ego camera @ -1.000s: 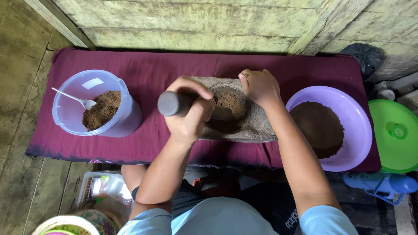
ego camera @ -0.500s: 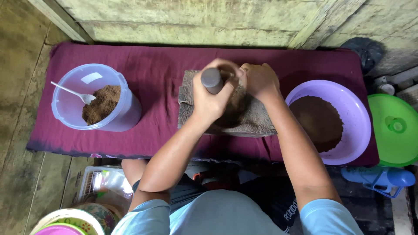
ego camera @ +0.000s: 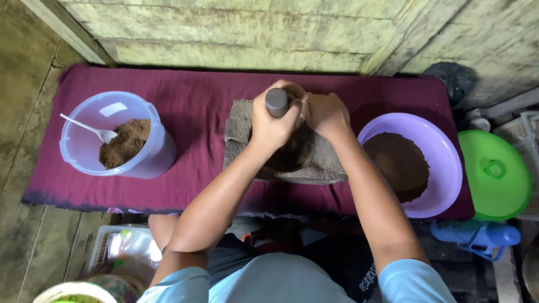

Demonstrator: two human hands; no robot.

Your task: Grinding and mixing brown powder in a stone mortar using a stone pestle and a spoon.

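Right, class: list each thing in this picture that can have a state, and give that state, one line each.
Left hand: gripping the pestle.
Right hand: resting on the mortar's rim.
Pestle: upright in the stone mortar.
Clear container: lidless, partly filled with brown powder, spoon inside.
Purple basin: holding brown powder.

A wall of old wooden planks [ego camera: 252, 33] runs along the top, painted pale green and worn; a slanted beam [ego camera: 67, 31] crosses its left end; the floor [ego camera: 28, 140] on the left is bare and greenish-brown, with dirty marks; a long dark red cloth [ego camera: 196, 106] lies flat by the wall; a green plastic lid [ego camera: 494, 174] sits on the right; a blue plastic thing [ego camera: 477, 235] lies below it; the light is soft and even.
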